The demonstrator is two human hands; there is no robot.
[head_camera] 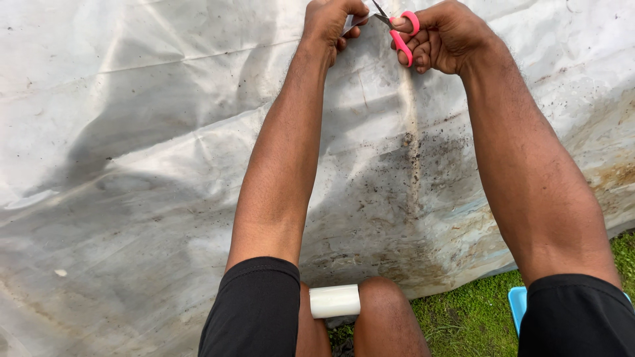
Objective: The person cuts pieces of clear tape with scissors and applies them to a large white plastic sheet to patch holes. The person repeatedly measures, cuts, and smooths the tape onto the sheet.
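Head view looks down two bare forearms stretched out over a wide grey plastic sheet (132, 165), the landmark here. At the far end of the sheet, close to the picture's top edge, the right hand (446, 36) is closed around the pink handles of a pair of scissors (400, 30), thumb and fingers through the loops, the short blades pointing toward the left hand (331, 23). That hand is curled shut, pinching a small pale strip (354, 23) just beside the blade tips; whether the blades touch it cannot be told. Between the hands and the person's body the sheet lies creased and stained with dark soil specks, spreading broad and bare to the left of the arms. Its near edge runs diagonally at lower right, where green grass (463, 317) begins and a light-blue corner (517, 301) shows. A white roll (335, 301) sits clamped between the knees, at the sheet's near edge.
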